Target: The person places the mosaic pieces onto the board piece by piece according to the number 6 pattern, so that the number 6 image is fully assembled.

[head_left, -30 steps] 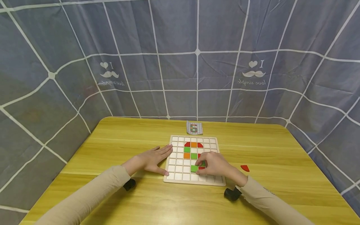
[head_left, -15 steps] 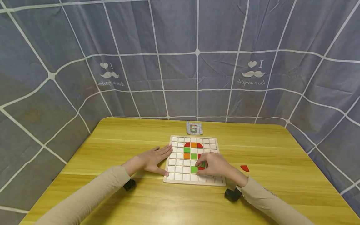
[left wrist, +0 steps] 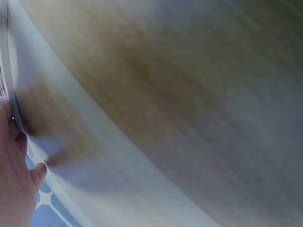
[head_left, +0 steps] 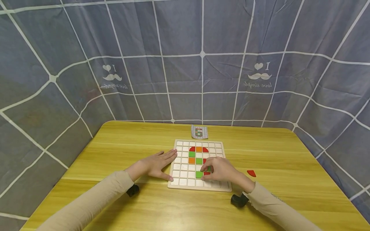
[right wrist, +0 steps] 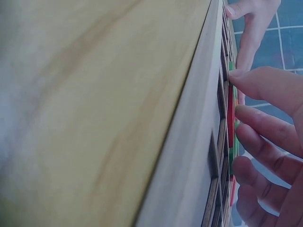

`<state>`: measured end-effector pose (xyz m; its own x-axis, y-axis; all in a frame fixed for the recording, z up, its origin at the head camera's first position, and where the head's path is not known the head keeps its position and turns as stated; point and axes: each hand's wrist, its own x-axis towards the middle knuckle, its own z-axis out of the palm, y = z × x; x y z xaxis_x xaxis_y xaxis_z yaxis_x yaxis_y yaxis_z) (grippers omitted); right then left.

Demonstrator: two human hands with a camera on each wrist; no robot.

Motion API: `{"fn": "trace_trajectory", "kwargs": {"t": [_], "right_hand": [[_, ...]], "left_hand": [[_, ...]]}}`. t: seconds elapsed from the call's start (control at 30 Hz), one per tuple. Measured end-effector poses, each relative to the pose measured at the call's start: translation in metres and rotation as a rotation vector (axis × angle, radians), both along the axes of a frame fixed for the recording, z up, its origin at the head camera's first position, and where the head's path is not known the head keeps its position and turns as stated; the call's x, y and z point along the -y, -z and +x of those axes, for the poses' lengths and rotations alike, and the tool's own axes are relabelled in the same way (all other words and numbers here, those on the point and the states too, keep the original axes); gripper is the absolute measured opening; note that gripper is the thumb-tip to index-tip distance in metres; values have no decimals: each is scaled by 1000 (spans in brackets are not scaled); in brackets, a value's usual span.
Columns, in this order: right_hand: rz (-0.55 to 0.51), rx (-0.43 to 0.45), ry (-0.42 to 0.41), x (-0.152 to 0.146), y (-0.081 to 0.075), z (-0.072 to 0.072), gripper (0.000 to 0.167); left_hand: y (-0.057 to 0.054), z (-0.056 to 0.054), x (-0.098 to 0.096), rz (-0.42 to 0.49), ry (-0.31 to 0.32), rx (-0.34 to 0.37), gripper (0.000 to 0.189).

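A pale wooden grid board [head_left: 180, 187] lies on the table with coloured tiles set in some cells. My left hand [head_left: 159, 165] lies spread at the board's left side, fingertips and thumb on its edge. My right hand [head_left: 221, 169] is over the board's lower right, fingers bent, with thumb and index fingertip at the edges of a green square tile [head_left: 199, 174]. A red tile [head_left: 207, 173] beside it is partly covered by the fingers. In the right wrist view, the thumb [right wrist: 241, 78] touches down at the tiles' edge. Another green tile is half hidden under the hand.
A loose red quarter-round tile [head_left: 251, 173] lies on the table right of the board. Behind the board is a small paper card [head_left: 199, 132] printed with a coloured pattern. A grey checked curtain [head_left: 185, 73] hangs beyond the table [head_left: 130, 131].
Both hands stay almost in place, the right thumb and index finger still at the green tile. The head view has shifted very slightly.
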<state>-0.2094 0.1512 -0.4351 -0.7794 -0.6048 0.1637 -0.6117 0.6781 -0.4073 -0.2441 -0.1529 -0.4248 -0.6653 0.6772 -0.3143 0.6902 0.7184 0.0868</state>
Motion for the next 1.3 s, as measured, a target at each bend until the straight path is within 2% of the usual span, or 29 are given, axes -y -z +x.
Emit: {"fn": "trace_trajectory", "kwargs": {"t": [0.3,0.5,0.87,1.3], "right_hand": [[-31,3,13,-9,-3,-1,19],[-73,6,32,-24,-4,0,19],[-98,1,66,-52,-10,3,21],[-73,-24,204,-96,-20,7,26]], "left_hand": [[-1,0,0,0,-2,6,104],[-1,-1,0,0,19,7,104],[-2,-1,-1,9,11,9,104],[-2,0,0,14,8,7,104]]}}
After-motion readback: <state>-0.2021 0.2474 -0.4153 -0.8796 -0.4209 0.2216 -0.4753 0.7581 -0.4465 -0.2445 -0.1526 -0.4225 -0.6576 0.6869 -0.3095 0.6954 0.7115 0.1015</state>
